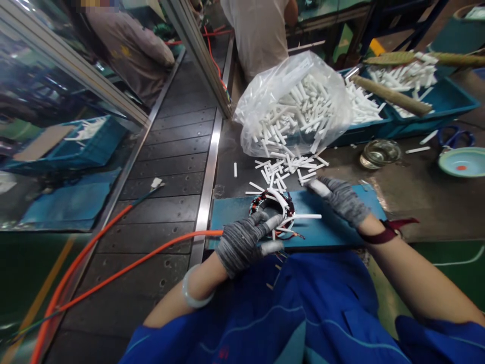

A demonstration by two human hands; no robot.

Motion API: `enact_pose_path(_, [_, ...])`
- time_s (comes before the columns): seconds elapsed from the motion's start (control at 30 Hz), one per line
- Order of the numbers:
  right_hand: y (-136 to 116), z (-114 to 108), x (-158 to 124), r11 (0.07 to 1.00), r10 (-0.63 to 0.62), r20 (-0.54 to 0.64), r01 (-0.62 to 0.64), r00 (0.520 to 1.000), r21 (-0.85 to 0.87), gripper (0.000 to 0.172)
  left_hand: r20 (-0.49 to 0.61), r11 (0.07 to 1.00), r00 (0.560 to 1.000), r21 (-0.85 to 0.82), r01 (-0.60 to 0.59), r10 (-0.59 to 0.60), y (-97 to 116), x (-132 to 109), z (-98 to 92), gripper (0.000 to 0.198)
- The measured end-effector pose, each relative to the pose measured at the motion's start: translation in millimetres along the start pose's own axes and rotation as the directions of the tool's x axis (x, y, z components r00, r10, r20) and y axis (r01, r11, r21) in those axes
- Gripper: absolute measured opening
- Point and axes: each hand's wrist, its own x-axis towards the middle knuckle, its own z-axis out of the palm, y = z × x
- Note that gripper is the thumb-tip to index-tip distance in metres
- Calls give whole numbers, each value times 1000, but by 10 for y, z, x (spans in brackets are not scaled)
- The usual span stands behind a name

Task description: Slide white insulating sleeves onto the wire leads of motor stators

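A round wound motor stator (273,210) with white sleeves sticking out of it lies on a blue mat (341,202) in front of me. My left hand (244,240), in a grey knit glove, grips the stator's near rim. My right hand (339,197), also gloved, reaches over the mat's far edge with its fingertips at a pile of loose white tubes (286,169). I cannot tell whether it pinches one. Behind the pile, a clear plastic bag (295,106) full of white tubes lies open.
Blue trays (447,101) of white tubes stand at the back right, with a glass dish (380,153) and a teal bowl (463,162). An orange cable (125,253) crosses the dark conveyor (174,151) on the left. Another person (261,30) stands behind the bag.
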Motion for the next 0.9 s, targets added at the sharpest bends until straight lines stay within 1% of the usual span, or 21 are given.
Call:
enact_pose_path(0.07, [157,4,179,971,-79,-130,46,988,-233,28,-166,1000,986,17,26,-23,52,-28,64,58])
enact_pose_path(0.13, [287,43,294,930,-135,-163,69,977,-360,20,-270,996,963,77,48,-26,105,-37,117,50])
enact_pose_path(0.2, [374,89,300,923,-151,-186,71,971,-378,19,-317,991,948,123,52,-11,145,-38,154,45])
enact_pose_path(0.23, [393,104,254,924,-153,-209,64,966,-377,21,-330,991,944,127,48,-4,158,-39,168,42])
enact_pose_path(0.3, [363,117,70,930,-149,-276,40,950,-366,28,-349,993,937,112,46,-4,172,-46,189,33])
enact_pose_path(0.37, [227,115,-213,954,-143,-357,32,923,-299,32,-350,994,937,104,32,7,175,-61,200,22])
enact_pose_path(0.43, [6,125,-531,991,-137,-443,117,886,-72,30,-335,992,942,128,13,31,173,-76,200,20])
enact_pose_path(0.47, [-115,141,-680,987,-144,-422,159,895,1,27,-327,989,944,145,8,40,170,-82,196,21])
enact_pose_path(0.5, [-229,165,-810,984,-145,-382,174,913,41,23,-319,988,947,155,3,47,167,-87,191,22])
enact_pose_path(0.57, [-392,238,-1000,985,-124,-349,157,929,67,13,-299,989,953,149,-5,50,158,-90,180,23])
enact_pose_path(0.6, [-431,282,-1058,989,-93,-332,125,939,77,11,-292,991,955,137,-7,48,154,-89,176,23])
enact_pose_path(0.67, [-433,368,-1120,992,-4,-321,44,947,117,13,-280,993,959,115,-9,41,150,-85,172,23])
enact_pose_path(0.73, [-382,430,-1141,983,86,-334,-26,939,181,14,-284,994,958,110,-2,33,151,-81,172,22])
enact_pose_path(0.8, [-345,460,-1148,967,144,-356,-54,923,250,15,-300,994,954,108,1,31,156,-78,174,21])
enact_pose_path(0.9, [-359,472,-1150,946,146,-307,-41,941,323,15,-306,995,952,97,5,25,161,-75,179,19])
